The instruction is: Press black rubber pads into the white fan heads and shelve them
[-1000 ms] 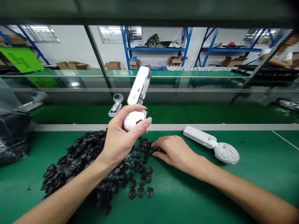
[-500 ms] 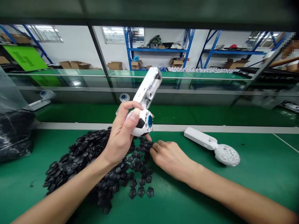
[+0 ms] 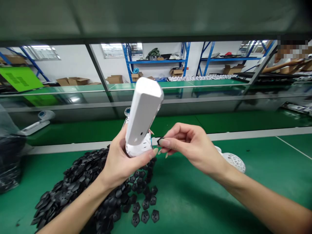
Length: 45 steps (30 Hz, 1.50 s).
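Observation:
My left hand [image 3: 122, 156] is closed round the rounded lower end of a white plastic device [image 3: 146, 107] whose long handle tilts up toward me. Just to its right, my right hand [image 3: 192, 146] pinches a small black pentagon piece [image 3: 160, 141] between thumb and fingers, a short gap away from the device. Below both hands lies a large heap of black pentagon pieces [image 3: 80, 178], with several loose ones [image 3: 145, 216] along its right side. Behind my right wrist, another white device with a latticed round head [image 3: 234, 162] rests on the green table, partly hidden.
A clear plastic bag of black pieces [image 3: 9, 159] stands at the left edge. Beyond the pale rail [image 3: 255, 134] runs a green belt [image 3: 92, 130] with a white device [image 3: 40, 123] on it. A co-worker's arm [image 3: 275, 67] shows at the far right, near blue shelves [image 3: 156, 61].
My right hand has risen from the loose pieces with a black pentagon piece in its pinch. My left hand has turned the white device, so its handle's flat side now faces me.

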Available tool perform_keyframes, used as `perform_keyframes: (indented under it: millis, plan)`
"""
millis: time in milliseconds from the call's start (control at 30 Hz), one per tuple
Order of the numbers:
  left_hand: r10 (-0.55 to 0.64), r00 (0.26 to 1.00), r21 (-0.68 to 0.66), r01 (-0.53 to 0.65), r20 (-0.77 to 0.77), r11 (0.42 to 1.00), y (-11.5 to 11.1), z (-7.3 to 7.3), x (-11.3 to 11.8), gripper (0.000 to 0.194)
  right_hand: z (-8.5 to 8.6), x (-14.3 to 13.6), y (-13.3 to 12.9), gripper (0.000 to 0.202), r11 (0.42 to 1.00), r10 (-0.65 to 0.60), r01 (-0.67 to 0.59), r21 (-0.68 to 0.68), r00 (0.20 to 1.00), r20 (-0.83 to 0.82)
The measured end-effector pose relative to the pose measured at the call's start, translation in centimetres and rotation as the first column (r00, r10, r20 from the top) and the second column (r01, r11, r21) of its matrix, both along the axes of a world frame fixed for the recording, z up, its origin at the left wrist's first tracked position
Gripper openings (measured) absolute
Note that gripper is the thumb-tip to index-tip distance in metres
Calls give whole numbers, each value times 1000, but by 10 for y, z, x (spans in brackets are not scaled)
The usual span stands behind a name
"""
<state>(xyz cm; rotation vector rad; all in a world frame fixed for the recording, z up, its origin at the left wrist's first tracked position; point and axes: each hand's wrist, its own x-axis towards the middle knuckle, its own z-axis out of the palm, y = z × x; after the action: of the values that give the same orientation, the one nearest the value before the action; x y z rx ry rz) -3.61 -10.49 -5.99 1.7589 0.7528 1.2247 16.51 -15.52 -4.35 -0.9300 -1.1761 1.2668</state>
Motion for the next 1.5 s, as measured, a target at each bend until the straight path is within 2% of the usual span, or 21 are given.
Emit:
perform_keyframes:
  millis: [133,333,433,600,833,1267,1500]
  plan:
    - [-84,996,11,84,-6,996,4,-7,-3,41,-5,-8,-1,39,993,86,-98,-67,982,-171]
    - [9,999,164,-16,45,986,6,-17,-1,56,-18,-20,-3,45,995,99,-102,-13,981,-167]
    - [62,998,180,-66,28,981,3,-19,0,63,-22,-25,-4,46,993,115,-120,-19,980,-161]
    - [91,994,169,-81,-56,982,-1,-23,-2,78,-27,-31,-7,47,993,112,-115,-13,980,-165]
    - [118,992,211,-107,-38,972,-1,-29,1,70,-34,-40,-15,42,1000,1,-3,-7,984,-178]
    - [161,983,261,-133,-91,956,0,-27,2,66,-32,-40,-13,45,994,12,-37,-104,973,-231]
    - [163,980,392,-107,-113,914,-1,-22,2,60,-29,-38,-13,46,990,19,-53,-134,970,-243]
